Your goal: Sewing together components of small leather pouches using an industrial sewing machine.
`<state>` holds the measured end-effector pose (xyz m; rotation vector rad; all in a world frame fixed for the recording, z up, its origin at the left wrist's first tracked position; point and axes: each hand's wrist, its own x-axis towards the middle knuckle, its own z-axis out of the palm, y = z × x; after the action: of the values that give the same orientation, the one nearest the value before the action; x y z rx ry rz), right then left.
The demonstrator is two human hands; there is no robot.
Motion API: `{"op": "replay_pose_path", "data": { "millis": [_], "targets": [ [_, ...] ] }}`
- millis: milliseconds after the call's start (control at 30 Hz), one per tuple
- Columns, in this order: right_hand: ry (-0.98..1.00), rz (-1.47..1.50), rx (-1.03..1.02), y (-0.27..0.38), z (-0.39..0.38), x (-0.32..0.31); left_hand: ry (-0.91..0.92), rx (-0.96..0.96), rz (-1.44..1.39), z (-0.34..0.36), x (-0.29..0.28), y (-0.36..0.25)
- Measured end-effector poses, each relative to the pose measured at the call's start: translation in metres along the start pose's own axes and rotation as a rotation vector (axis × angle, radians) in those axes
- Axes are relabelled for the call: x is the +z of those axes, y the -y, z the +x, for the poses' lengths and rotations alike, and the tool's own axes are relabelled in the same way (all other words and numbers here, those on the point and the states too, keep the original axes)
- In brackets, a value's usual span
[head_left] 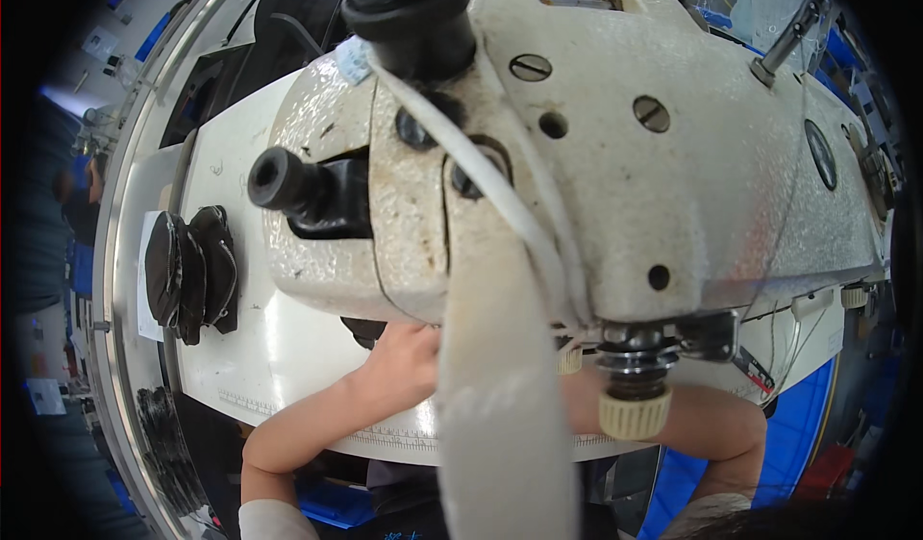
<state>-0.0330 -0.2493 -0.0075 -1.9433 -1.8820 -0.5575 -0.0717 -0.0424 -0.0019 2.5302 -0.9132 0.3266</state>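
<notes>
A cream-coloured sewing machine (615, 184) fills the middle and hides much of the work. My left hand (399, 362) lies on the white machine table at the head's near edge, its fingers hidden beneath it. A dark piece (360, 330), probably fabric, shows just beside that hand; whether the hand holds it is hidden. My right forearm (697, 420) comes in from the lower right and runs behind the tension knob (635, 413). A pale, blurred strip (508, 376) hanging down the front covers my right hand, so its fingers do not show.
Stacked dark padded pieces (192, 271) with pale edges lie on the left of the white table (255, 367). A metal rail (120, 280) runs along the left. Small thread snips (755, 372) lie at the right, near a blue surface (803, 425). A ruler marking follows the near edge.
</notes>
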Motion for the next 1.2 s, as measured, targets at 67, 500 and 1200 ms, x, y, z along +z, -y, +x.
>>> {"op": "replay_pose_path", "data": {
  "millis": [67,500,1200],
  "targets": [
    [0.048,-0.200,0.070,-0.007,0.005,-0.002,-0.021,-0.034,0.046,0.004,0.006,0.008],
    [0.190,0.342,0.786,-0.020,-0.011,0.043,-0.063,-0.141,0.294,-0.031,0.010,0.018],
    [-0.174,-0.139,0.265,-0.017,0.004,0.023,-0.330,0.333,0.488,0.015,-0.016,0.009]
  ]
}}
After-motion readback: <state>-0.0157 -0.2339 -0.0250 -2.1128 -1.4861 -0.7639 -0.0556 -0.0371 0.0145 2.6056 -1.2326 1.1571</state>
